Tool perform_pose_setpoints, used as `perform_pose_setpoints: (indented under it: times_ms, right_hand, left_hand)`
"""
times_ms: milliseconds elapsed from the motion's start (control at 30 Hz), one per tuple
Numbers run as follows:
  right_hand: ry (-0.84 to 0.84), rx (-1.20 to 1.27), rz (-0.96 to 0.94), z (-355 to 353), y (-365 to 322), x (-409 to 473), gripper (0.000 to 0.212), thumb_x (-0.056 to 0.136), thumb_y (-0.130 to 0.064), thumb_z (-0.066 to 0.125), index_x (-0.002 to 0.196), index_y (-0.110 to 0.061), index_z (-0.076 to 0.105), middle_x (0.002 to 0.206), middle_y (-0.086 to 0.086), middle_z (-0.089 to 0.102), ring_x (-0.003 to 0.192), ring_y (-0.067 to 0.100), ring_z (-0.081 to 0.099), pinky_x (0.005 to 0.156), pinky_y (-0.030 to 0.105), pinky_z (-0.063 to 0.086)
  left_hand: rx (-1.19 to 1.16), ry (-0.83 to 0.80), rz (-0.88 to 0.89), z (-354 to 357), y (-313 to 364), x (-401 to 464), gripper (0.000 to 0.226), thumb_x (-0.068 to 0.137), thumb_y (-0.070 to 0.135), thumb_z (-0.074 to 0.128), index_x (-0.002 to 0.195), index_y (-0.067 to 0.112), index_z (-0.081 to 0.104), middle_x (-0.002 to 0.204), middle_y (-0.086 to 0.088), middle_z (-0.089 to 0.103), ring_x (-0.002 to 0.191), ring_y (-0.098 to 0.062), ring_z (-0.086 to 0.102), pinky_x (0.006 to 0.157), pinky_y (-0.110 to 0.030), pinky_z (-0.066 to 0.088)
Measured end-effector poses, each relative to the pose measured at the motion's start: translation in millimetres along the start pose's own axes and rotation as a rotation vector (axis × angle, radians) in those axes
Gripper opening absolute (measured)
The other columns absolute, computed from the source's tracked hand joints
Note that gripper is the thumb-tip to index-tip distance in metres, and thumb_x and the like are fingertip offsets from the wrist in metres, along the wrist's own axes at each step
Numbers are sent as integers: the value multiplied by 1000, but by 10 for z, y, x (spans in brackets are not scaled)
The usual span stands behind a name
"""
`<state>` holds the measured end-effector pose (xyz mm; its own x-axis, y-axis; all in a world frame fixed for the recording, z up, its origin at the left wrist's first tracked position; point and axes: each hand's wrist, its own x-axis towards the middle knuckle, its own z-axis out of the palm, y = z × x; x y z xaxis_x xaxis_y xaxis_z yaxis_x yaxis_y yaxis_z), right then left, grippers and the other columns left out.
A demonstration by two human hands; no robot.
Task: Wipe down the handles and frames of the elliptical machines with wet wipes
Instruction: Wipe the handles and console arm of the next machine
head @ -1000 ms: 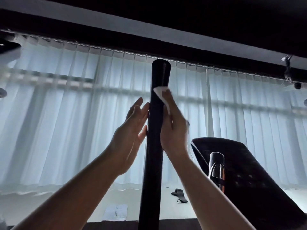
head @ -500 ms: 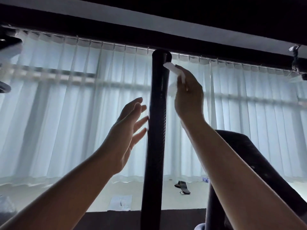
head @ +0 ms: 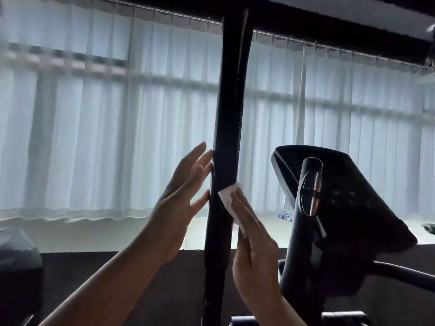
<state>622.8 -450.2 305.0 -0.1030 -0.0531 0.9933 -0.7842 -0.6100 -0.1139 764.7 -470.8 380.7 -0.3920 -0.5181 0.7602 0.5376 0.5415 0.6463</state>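
While pale pleated curtains [head: 98, 128] fill the whole back of the view, glowing with daylight, a dark rounded shape [head: 16, 267] sits blurred in the lower left corner; what it is I cannot tell. Left of centre the left hand [head: 181, 203] is raised with its fingers straight and spread, gripping nothing, its fingertips [head: 207, 158] just touching the left edge of the elliptical handle [head: 229, 114]. That handle is a tall black tube running from the bottom of the frame to the dark ceiling beam [head: 329, 29] at the top, with a ribbed, grippy strip down its right side. Against its lower middle, the right hand [head: 254, 250] lies flat with straight fingers, pressing a small white wet wipe [head: 229, 198] onto the tube. To the right stand a black angled console [head: 353, 203] and a shorter handle [head: 309, 196] with a shiny metal patch, near but clear of the hands. Half a second ago the right hand held the wipe up near the tube's top; it is now far lower, and the left hand has closed in to touch the tube.
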Motion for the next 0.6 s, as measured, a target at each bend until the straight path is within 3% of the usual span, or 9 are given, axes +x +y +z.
perform_pose_setpoints:
  times_ms: [100, 200, 300, 433, 533, 600]
  right_hand:
    - [35, 33, 10, -103, -75, 270, 55, 91, 17, 38, 137, -10, 52, 141, -1, 53, 130, 13, 52, 106, 26, 44]
    - [194, -35, -78, -120, -213, 987, 43, 95, 5, 33, 134, 4, 52, 135, 20, 58, 109, 18, 66, 91, 22, 54]
    - [145, -148, -242, -35, -169, 1359, 43, 91, 14, 39, 130, 9, 54, 134, 25, 56, 127, 32, 54, 110, 29, 42]
    - [-124, -235, -284, 55, -29, 772, 46, 89, 19, 40, 128, 4, 59, 142, 19, 50, 138, 29, 41, 115, 19, 28]
    - [-187, -220, -249, 13, 71, 25, 44, 92, 15, 44, 132, 0, 55, 146, 11, 44, 143, 23, 35, 116, 23, 30]
    - [-193, -237, -222, 2, 85, -428, 42, 95, 11, 38, 133, 1, 54, 146, 12, 45, 143, 24, 37, 117, 28, 31]
  left_hand:
    - [-4, -33, -17, -76, 8, 19, 47, 87, 39, 45, 134, 39, 48, 138, 21, 55, 131, 2, 48, 109, -40, 38]
    - [13, -14, -30, -117, -25, -18, 43, 87, 41, 45, 130, 40, 52, 136, 19, 58, 129, -3, 51, 110, -43, 40]
    - [44, 5, -53, -167, -114, -155, 45, 82, 51, 57, 127, 44, 55, 134, 22, 58, 126, -4, 54, 106, -45, 44]
    - [5, -44, -106, -235, -228, -377, 67, 67, 68, 74, 128, 48, 55, 137, 19, 57, 127, -8, 55, 100, -45, 47]
    - [-35, -54, -141, -243, -287, -453, 46, 87, 45, 53, 133, 43, 51, 138, 15, 57, 131, -8, 51, 108, -50, 40]
    - [-41, -49, -141, -262, -321, -466, 46, 88, 43, 52, 134, 41, 49, 139, 14, 57, 132, -8, 50, 109, -50, 39]
